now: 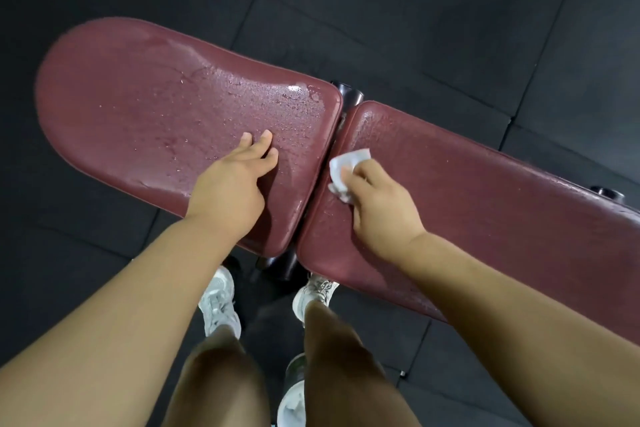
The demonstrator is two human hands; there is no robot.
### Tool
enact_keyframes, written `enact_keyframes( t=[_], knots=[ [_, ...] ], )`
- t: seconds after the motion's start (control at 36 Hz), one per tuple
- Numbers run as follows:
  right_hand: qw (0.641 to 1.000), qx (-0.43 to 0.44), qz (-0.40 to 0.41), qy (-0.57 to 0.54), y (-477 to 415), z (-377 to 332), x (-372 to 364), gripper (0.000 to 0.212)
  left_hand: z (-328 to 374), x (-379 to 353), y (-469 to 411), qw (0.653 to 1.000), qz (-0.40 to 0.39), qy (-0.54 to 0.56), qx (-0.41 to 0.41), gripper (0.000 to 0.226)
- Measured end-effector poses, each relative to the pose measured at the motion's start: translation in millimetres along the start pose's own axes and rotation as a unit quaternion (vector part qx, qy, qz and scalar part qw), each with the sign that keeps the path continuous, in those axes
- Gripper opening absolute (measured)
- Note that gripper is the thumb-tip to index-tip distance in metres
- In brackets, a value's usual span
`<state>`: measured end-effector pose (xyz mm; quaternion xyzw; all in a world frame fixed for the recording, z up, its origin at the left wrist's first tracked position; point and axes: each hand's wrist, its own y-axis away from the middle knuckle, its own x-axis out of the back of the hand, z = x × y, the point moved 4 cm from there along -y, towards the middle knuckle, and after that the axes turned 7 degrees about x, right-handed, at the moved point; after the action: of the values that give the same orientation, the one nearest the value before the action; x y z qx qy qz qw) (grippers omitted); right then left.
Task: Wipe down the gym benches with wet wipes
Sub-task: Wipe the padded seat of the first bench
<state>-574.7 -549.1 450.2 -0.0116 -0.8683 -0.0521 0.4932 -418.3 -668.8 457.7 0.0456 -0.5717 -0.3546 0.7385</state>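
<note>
A maroon gym bench lies across the view in two pads. The wider seat pad on the left is beaded with water drops. The long back pad runs off to the right. My left hand rests flat on the seat pad, fingers fairly straight. My right hand grips a crumpled white wet wipe and presses it on the back pad's near-left end, beside the gap between the pads.
Black rubber floor tiles surround the bench. The bench's dark frame shows at the gap and below it. My legs and white shoes stand against the bench's near side. A green-and-white container sits between my knees.
</note>
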Motion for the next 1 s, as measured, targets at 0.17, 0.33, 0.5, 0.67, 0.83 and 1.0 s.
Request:
enact_keyframes(
  t=[0.17,0.33,0.5,0.67,0.83,1.0],
  knots=[
    [0.987,-0.109,-0.081,-0.088,8,-13,-3,0.021,-21,28,-3,0.998,-0.04,0.053,-0.013,0.069],
    [0.944,-0.294,0.073,-0.131,-27,-9,21,0.023,-54,58,-20,0.997,-0.031,0.049,-0.059,0.062],
    [0.899,-0.386,0.197,-0.068,-58,-1,19,0.031,-77,87,-45,0.995,-0.035,-0.01,-0.088,0.063],
    [0.906,-0.383,0.179,0.0,-102,-3,13,0.027,-83,92,-69,0.976,-0.106,-0.105,-0.158,0.074],
    [0.913,-0.397,0.092,0.018,-106,-1,13,0.027,-76,87,-68,0.961,-0.135,-0.153,-0.184,0.072],
    [0.91,-0.404,-0.013,0.093,-77,-27,-9,0.031,-78,83,-66,0.962,-0.133,-0.153,-0.185,0.073]
  ],
)
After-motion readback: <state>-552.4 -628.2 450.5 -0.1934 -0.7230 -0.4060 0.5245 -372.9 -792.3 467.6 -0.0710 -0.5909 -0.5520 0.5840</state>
